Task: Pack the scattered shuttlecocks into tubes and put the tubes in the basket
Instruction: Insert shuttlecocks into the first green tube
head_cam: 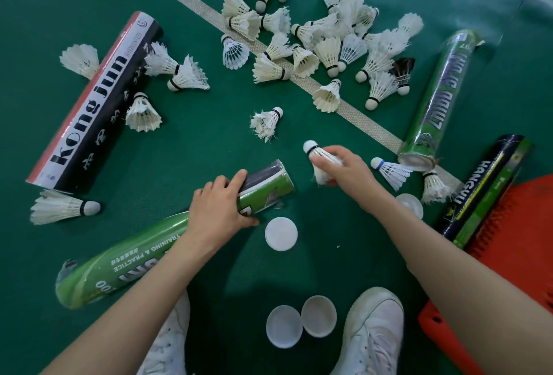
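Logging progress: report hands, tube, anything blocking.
Left hand grips green tube. Right hand holds shuttlecock near tube's end. Nothing between them; cap lies beside.

A green textured court floor [194, 135], crossed by a white woven line [359, 118], is carrying a loose heap of white feathered shuttlecocks [327, 51]. A black, red and white cardboard tube [89, 105], a green-printed tube [440, 96] and round white plastic caps [281, 234] are lying on it too.

I gripped a green tube [266, 184] in my left hand [218, 210], its open mouth facing a white shuttlecock [317, 156] pinched cork-up in my right hand [348, 172]. Many more white shuttlecocks [329, 45] lay scattered beyond, and a red basket [514, 219] sat at my right.
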`<state>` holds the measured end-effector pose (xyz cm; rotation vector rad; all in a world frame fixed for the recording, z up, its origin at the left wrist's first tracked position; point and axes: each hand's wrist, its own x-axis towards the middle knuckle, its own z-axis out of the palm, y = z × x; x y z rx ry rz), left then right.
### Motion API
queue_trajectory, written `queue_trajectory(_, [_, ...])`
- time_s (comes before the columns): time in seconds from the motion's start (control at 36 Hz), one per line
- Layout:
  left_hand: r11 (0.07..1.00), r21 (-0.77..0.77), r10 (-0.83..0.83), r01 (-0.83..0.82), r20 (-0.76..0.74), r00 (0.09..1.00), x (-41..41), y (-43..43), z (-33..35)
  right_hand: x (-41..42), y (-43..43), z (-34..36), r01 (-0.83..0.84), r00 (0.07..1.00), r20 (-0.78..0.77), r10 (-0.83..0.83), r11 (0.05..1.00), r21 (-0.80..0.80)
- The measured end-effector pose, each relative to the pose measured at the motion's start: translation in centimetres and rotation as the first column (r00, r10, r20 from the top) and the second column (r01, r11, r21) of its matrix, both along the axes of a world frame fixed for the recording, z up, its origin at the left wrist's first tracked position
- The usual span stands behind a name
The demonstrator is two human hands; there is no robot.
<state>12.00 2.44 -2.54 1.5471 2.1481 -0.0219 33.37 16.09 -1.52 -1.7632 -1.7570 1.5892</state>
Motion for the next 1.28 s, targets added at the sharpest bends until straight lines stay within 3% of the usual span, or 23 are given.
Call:
queue_trajectory(0.19, [0.997, 0.044, 0.057, -0.058, 0.035, 0.998, -1.2, 0.0, 0.6, -1.7, 0.7, 1.8, -0.154, 0.977, -0.151, 0.151, 0.988, -0.008])
queue_trajectory(0.36, [0.998, 0.063, 0.019, -0.023, 0.053, 0.998, -0.7, -0.6, 1.0, -4.0, -0.9, 2.0, -0.293, 0.949, -0.142, 0.281, 0.954, -0.065])
queue_trajectory(0.61, [0.992, 0.116, 0.051, -0.055, 0.045, 0.998, -1.3, -0.1, 1.6, -7.1, -3.0, 2.2, -0.132, 0.932, -0.358, 0.063, 0.977, -0.170])
queue_trajectory(0.94, [0.989, 0.125, 0.079, -0.076, -0.021, 0.997, -1.8, 2.4, 2.4, -9.2, -1.6, 2.2, -0.147, 0.903, -0.427, 0.045, 0.967, -0.207])
queue_trajectory(1.06, [0.989, 0.102, 0.101, -0.102, 0.015, 0.995, -1.7, 3.6, 2.4, -9.3, -0.3, 2.3, -0.093, 0.918, -0.396, 0.019, 0.982, -0.167])
queue_trajectory(1.19, [0.987, 0.060, 0.145, -0.149, 0.073, 0.987, -2.0, 4.4, 2.2, -9.4, -0.1, 1.9, 0.192, 0.949, -0.266, -0.170, 0.980, 0.059])
queue_trajectory(1.28, [0.982, 0.059, 0.172, -0.179, 0.104, 0.980, -2.4, 4.1, 1.9, -9.0, 0.0, 2.0, 0.095, 0.965, -0.248, -0.087, 0.995, 0.018])
